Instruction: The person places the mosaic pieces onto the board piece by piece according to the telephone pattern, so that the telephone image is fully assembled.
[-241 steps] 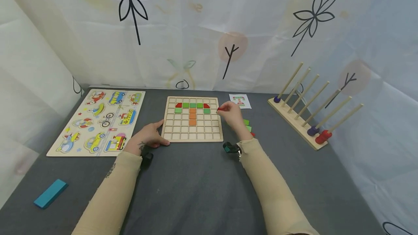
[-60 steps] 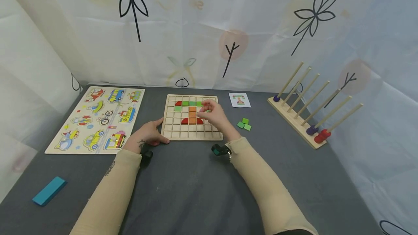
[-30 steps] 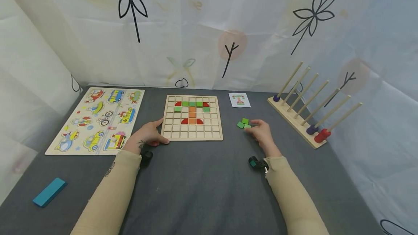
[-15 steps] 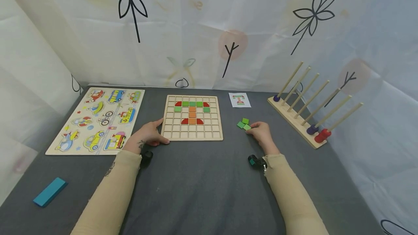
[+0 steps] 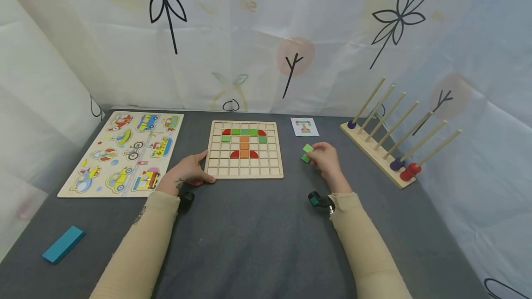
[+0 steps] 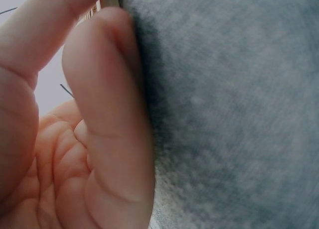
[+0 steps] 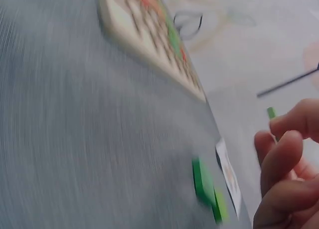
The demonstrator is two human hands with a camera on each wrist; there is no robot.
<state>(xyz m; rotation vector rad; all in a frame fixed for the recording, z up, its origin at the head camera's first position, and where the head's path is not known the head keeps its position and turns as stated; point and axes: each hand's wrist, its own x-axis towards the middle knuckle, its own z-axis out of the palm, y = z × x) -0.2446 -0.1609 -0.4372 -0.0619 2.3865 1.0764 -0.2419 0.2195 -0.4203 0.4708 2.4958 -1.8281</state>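
Observation:
A wooden grid board (image 5: 268,170) lies mid-table, with red, green and orange tiles (image 5: 244,146) set in some of its cells. My left hand (image 5: 190,170) rests at the board's lower left corner, with finger and thumb against its edges. To the board's right, my right hand (image 5: 325,159) pinches a green square tile (image 5: 308,147) between thumb and finger, raised off the table. In the right wrist view that tile (image 7: 271,113) shows only in part. Beneath it two more green tiles (image 7: 203,181) lie on the cloth, partly covered by the hand in the head view.
A small pattern card (image 5: 296,128) lies behind the green tiles. On the left is a vehicle picture puzzle board (image 5: 105,144), with a blue block (image 5: 63,244) nearer the front. A wooden peg stand (image 5: 376,155) with purple and red beads stands at right.
My right hand set a red rounded tile on the board, moved right to the loose green tiles, and has now lifted one. The left hand has stayed at the board's corner.

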